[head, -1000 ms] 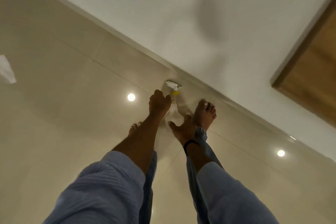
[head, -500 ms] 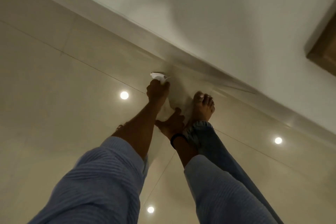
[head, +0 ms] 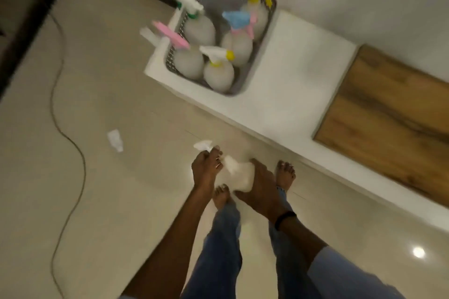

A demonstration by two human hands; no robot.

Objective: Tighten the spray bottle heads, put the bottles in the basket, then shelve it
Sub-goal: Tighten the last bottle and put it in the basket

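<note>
Both hands on spray bottle [head: 239, 175], left hand [head: 206, 168] at head, right hand [head: 261, 189] around body

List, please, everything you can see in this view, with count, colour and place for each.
basket: one, grey, perforated, on the white ledge.
bottles in the basket: about five, whitish, with blue, pink, yellow and green heads.
held bottle: one, whitish, white head, between both hands.
wood panel: one, brown, right of the ledge.
cable: one, dark, across the beige floor at left.
small white item: one, on the floor; too blurred to identify.
left hand: on the spray head.
right hand: around the bottle body.
feet: two, bare, below the hands.
</note>
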